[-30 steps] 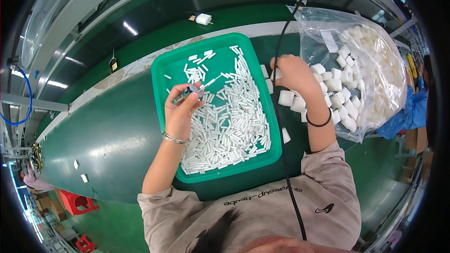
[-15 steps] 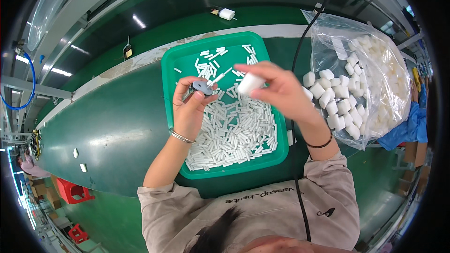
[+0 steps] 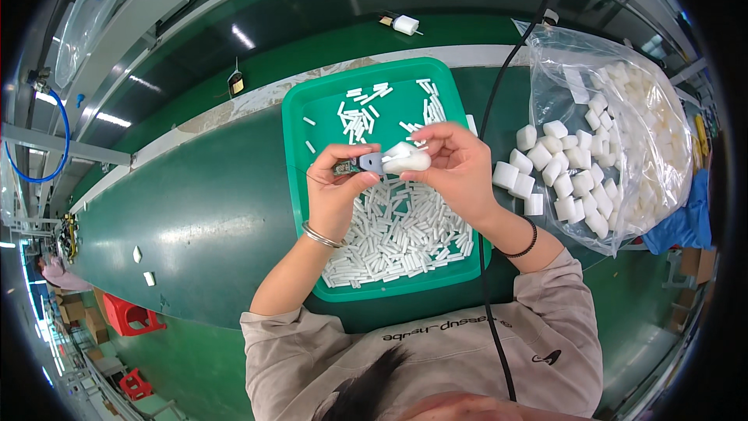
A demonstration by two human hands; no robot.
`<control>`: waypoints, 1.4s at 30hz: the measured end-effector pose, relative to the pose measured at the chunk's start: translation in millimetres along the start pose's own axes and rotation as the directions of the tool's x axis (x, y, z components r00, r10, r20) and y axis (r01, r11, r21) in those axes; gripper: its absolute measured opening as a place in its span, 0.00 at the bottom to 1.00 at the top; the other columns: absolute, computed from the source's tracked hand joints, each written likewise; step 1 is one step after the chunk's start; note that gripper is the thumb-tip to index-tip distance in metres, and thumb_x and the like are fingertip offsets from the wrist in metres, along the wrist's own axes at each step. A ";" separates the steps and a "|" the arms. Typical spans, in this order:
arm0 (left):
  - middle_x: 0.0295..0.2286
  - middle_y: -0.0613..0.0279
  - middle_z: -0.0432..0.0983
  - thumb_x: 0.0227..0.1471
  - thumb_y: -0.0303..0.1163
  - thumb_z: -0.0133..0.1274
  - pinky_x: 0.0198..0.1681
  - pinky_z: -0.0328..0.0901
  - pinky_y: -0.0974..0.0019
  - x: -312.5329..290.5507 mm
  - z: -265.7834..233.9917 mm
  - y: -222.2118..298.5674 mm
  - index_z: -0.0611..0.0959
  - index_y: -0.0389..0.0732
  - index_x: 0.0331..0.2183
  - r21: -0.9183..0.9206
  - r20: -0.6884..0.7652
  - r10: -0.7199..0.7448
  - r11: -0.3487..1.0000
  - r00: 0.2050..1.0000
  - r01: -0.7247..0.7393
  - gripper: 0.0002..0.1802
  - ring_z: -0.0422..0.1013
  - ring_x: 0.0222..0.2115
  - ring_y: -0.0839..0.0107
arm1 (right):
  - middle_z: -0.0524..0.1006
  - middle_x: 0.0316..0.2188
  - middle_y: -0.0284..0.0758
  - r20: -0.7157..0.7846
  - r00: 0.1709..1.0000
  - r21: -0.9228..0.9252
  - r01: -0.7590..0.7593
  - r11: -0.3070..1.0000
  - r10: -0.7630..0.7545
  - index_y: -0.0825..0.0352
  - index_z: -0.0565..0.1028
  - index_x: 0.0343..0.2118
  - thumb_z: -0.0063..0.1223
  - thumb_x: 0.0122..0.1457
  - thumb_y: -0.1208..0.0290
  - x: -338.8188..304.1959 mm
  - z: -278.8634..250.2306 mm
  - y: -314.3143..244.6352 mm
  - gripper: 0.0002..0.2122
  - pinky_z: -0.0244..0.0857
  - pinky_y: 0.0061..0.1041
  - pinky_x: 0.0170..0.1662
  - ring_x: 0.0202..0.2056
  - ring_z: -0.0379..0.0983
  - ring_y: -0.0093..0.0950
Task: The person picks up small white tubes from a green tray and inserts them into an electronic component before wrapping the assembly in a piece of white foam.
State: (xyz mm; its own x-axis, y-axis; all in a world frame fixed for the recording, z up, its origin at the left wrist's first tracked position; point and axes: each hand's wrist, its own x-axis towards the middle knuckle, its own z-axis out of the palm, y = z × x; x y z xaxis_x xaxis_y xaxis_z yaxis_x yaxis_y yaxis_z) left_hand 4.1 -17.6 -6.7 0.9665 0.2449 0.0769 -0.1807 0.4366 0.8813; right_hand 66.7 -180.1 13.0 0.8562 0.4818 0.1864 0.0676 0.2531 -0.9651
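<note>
My left hand [image 3: 331, 191] is closed around a small grey plastic part [image 3: 370, 163] with a bit of circuit board at its left end. My right hand [image 3: 461, 168] pinches a soft white foam block [image 3: 407, 159], which meets the right side of the grey part. The foam looks squeezed out of its block shape. A thin white stick seems to lie at the right fingertips, but the fingers partly cover it. Both hands are above a green tray [image 3: 293, 129] that holds many short white sticks [image 3: 397, 238].
Right of the tray, white foam blocks [image 3: 580, 157] spill from a clear plastic bag [image 3: 662, 121]. A black cable [image 3: 489, 101] hangs down past the tray's right side. Beyond the bench edge lie a white-bodied piece [image 3: 406, 25] and a dark piece [image 3: 236, 83]. A red stool [image 3: 127, 317] stands lower left.
My right hand has moved left and brought the foam block against the grey part. The left hand has turned the grey part sideways. The view has shifted slightly.
</note>
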 end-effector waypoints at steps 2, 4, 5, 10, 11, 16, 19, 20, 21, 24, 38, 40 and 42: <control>0.34 0.54 0.72 0.34 0.15 0.55 0.36 0.67 0.73 -0.1 -1.5 0.3 0.73 0.36 0.32 0.073 0.007 -0.009 0.997 1.000 0.008 0.16 0.70 0.34 0.71 | 0.73 0.26 0.34 -0.015 0.998 -0.066 0.056 0.996 -0.057 0.68 0.68 0.38 0.58 0.38 0.83 0.6 3.7 -2.7 0.20 0.68 0.17 0.32 0.29 0.71 0.21; 0.34 0.54 0.72 0.35 0.15 0.54 0.35 0.67 0.73 1.3 -3.3 0.6 0.73 0.36 0.31 0.070 0.007 -0.078 0.995 0.997 0.077 0.15 0.69 0.34 0.72 | 0.72 0.25 0.33 -0.025 0.993 -0.133 0.113 0.985 -0.117 0.66 0.68 0.38 0.59 0.38 0.82 2.1 5.0 -3.1 0.20 0.68 0.18 0.31 0.27 0.71 0.22; 0.34 0.54 0.72 0.35 0.15 0.54 0.35 0.67 0.73 1.7 -3.7 1.2 0.73 0.36 0.31 0.071 0.006 -0.077 0.995 0.997 0.077 0.15 0.69 0.34 0.72 | 0.71 0.24 0.32 0.045 0.965 -0.245 0.262 0.933 -0.259 0.65 0.68 0.36 0.60 0.38 0.79 3.7 3.9 -1.0 0.20 0.67 0.18 0.29 0.26 0.70 0.23; 0.31 0.59 0.72 0.34 0.17 0.56 0.34 0.66 0.76 0.6 -0.7 -0.2 0.74 0.36 0.30 0.072 0.050 -0.118 0.991 0.992 0.115 0.15 0.68 0.31 0.77 | 0.69 0.22 0.32 0.306 0.789 -0.503 0.609 0.613 -0.532 0.65 0.68 0.32 0.62 0.37 0.72 7.4 -8.9 7.0 0.18 0.64 0.17 0.23 0.22 0.67 0.26; 0.31 0.59 0.72 0.34 0.17 0.56 0.34 0.66 0.76 -0.4 0.1 -0.9 0.74 0.36 0.30 0.072 0.050 -0.118 0.991 0.992 0.115 0.15 0.68 0.31 0.77 | 0.69 0.22 0.33 0.296 0.765 -0.473 0.637 0.608 -0.572 0.65 0.67 0.32 0.64 0.36 0.73 6.7 -9.5 10.1 0.19 0.63 0.17 0.23 0.23 0.67 0.23; 0.29 0.65 0.71 0.32 0.18 0.59 0.34 0.65 0.77 -4.3 1.5 0.4 0.74 0.36 0.29 0.203 0.051 -0.069 0.977 0.996 0.057 0.16 0.68 0.31 0.79 | 0.71 0.24 0.34 0.172 0.923 -0.371 0.384 0.846 -0.344 0.67 0.66 0.31 0.63 0.37 0.77 -3.3 -3.0 7.9 0.18 0.64 0.17 0.25 0.28 0.68 0.21; 0.32 0.62 0.72 0.31 0.18 0.59 0.36 0.65 0.77 -1.9 1.0 2.0 0.75 0.35 0.33 0.172 -0.092 -0.109 0.977 0.990 0.124 0.19 0.68 0.32 0.77 | 0.71 0.26 0.32 0.032 0.973 -0.165 0.232 0.959 -0.229 0.67 0.68 0.30 0.60 0.40 0.75 1.8 2.6 6.6 0.14 0.64 0.14 0.23 0.28 0.70 0.20; 0.32 0.62 0.72 0.31 0.18 0.59 0.36 0.65 0.77 -1.7 2.5 4.4 0.75 0.35 0.33 0.174 -0.096 -0.107 0.977 0.990 0.123 0.19 0.68 0.32 0.77 | 0.71 0.28 0.32 0.047 0.986 -0.154 0.168 0.974 -0.163 0.68 0.68 0.32 0.59 0.41 0.76 3.1 3.4 1.6 0.14 0.65 0.15 0.25 0.29 0.70 0.20; 0.34 0.60 0.72 0.31 0.18 0.59 0.37 0.65 0.76 -1.1 8.1 9.5 0.75 0.35 0.35 0.209 -0.091 -0.052 0.975 0.995 0.070 0.21 0.69 0.33 0.76 | 0.72 0.30 0.33 0.063 0.993 -0.145 0.104 0.984 -0.095 0.68 0.67 0.33 0.58 0.42 0.77 3.4 3.0 -1.4 0.15 0.66 0.15 0.26 0.30 0.70 0.20; 0.38 0.56 0.71 0.31 0.18 0.59 0.40 0.64 0.73 -2.0 8.4 14.5 0.75 0.35 0.39 0.353 -0.006 0.055 0.934 0.998 -0.050 0.26 0.68 0.36 0.73 | 0.73 0.32 0.35 0.079 0.996 -0.108 0.049 0.993 -0.040 0.68 0.66 0.36 0.58 0.42 0.78 1.6 0.4 1.4 0.17 0.66 0.16 0.28 0.31 0.70 0.20; 0.28 0.64 0.73 0.37 0.23 0.58 0.25 0.64 0.80 152.1 -141.5 42.2 0.78 0.39 0.33 0.373 -0.404 0.176 0.928 0.898 -0.014 0.14 0.68 0.25 0.78 | 0.71 0.32 0.36 0.416 0.900 -0.792 0.289 0.538 0.129 0.64 0.68 0.39 0.57 0.40 0.67 8.1 -22.8 -7.9 0.21 0.63 0.29 0.37 0.33 0.69 0.35; 0.26 0.61 0.74 0.30 0.26 0.63 0.20 0.60 0.79 183.0 -180.0 47.5 0.77 0.38 0.34 0.532 -0.584 0.255 0.837 0.771 0.126 0.22 0.68 0.23 0.78 | 0.71 0.32 0.33 0.429 0.879 -0.850 0.316 0.421 0.207 0.63 0.70 0.37 0.59 0.38 0.68 3.4 -25.4 -6.3 0.19 0.63 0.28 0.35 0.33 0.69 0.31; 0.27 0.55 0.74 0.24 0.31 0.66 0.27 0.65 0.71 187.1 -267.6 67.9 0.75 0.35 0.35 0.657 -0.607 0.438 0.746 0.663 0.109 0.29 0.71 0.24 0.72 | 0.69 0.29 0.33 0.486 0.849 -0.838 0.387 0.385 0.207 0.64 0.70 0.35 0.58 0.38 0.69 0.4 -13.5 -5.7 0.18 0.63 0.28 0.34 0.34 0.68 0.31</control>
State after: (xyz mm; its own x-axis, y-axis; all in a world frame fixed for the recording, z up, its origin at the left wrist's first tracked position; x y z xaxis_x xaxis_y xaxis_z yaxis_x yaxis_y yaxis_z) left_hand 123.9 289.5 -57.2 0.4507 0.8793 0.1541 0.0900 -0.2165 0.9721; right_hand 73.5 -192.7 16.1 0.4917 0.8695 0.0480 0.7863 -0.4196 -0.4534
